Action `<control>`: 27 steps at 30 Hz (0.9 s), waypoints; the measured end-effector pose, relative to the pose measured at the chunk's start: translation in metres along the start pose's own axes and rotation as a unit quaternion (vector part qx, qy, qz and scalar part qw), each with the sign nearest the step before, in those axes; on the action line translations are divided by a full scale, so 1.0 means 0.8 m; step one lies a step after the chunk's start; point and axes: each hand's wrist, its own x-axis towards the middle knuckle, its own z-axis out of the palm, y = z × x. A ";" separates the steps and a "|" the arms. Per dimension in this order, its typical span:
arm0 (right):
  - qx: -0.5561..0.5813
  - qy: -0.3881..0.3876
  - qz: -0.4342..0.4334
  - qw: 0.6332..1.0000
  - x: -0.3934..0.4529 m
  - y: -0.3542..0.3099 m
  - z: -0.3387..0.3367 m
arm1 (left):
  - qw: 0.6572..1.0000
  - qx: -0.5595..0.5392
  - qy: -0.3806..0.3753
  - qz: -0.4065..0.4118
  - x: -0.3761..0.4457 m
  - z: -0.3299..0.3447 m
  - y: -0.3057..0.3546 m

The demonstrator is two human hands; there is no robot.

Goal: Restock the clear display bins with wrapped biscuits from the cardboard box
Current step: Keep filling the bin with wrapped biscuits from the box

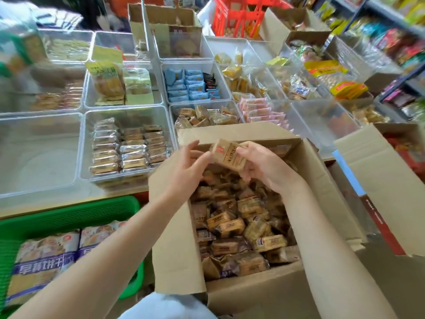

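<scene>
1. Fingers (195, 149) of the left hand (187, 168) are seen spread and lightly curved, their tips touching the left edge of a tan, rectangular film-wrapped biscuit pack (227, 154); nothing is gripped by this hand, which appears placed to steady or receive the pack.
2. A green plastic mesh basket (69, 217) holding large printed biscuit bags is noted at lower left, below the counter, judged to be set aside as separate stock.
3. The clear rectangular plastic display bin (128, 143) just left of the box is found partly filled with neat rows of wrapped biscuits, its near rows stacked flat so faces show; it is judged the likely destination.
4. The tan pack is held above the open brown cardboard box (174, 226), raised clear of the loose packs heaped inside, presumably for squaring before placement.
5. The right hand (259, 166) is recorded curled round the pack's right end, thumb on top, bearing its weight.
6. Further clear bins (264, 111) of mixed sweets are noted to the right, with a second cardboard flap (379, 180) beside them.
</scene>
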 end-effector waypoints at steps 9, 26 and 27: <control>-0.275 -0.010 -0.107 0.955 0.112 -0.069 0.180 | 0.997 -0.022 -0.022 0.065 0.061 -0.210 -0.047; -0.677 0.040 -0.125 0.724 0.423 0.014 0.320 | 0.872 0.486 0.056 0.026 0.118 -0.326 -0.268; -0.697 0.019 -0.129 0.705 0.433 0.022 0.327 | 0.870 0.489 0.059 0.024 0.119 -0.327 -0.266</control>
